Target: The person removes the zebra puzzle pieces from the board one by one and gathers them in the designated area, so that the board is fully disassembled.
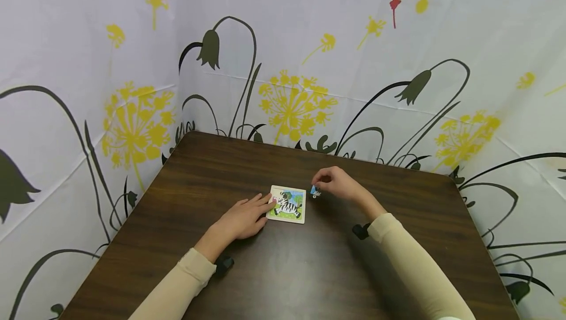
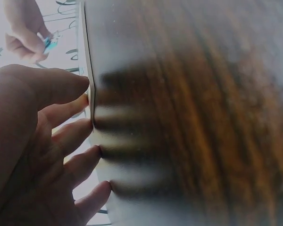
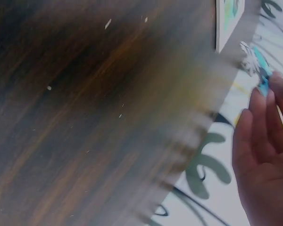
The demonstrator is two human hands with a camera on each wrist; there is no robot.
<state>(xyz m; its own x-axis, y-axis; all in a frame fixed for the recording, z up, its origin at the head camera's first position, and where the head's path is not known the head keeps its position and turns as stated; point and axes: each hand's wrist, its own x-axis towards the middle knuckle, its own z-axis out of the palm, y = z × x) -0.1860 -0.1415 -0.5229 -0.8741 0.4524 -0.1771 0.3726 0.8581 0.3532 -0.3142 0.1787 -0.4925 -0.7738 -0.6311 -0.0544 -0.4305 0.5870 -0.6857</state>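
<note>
Pinching pc (image 1: 315, 190), R fingers (image 1: 322, 172) partly hide it; L fingers (image 1: 267, 207), spread, cover pt of puzzle (image 1: 289, 207).

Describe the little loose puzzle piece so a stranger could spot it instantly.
On the dark wooden table, find the square zebra puzzle. Just to its right in the head view, the right hand pinches the little piece. Blue with black-and-white markings, it sits apart from the puzzle.
</note>
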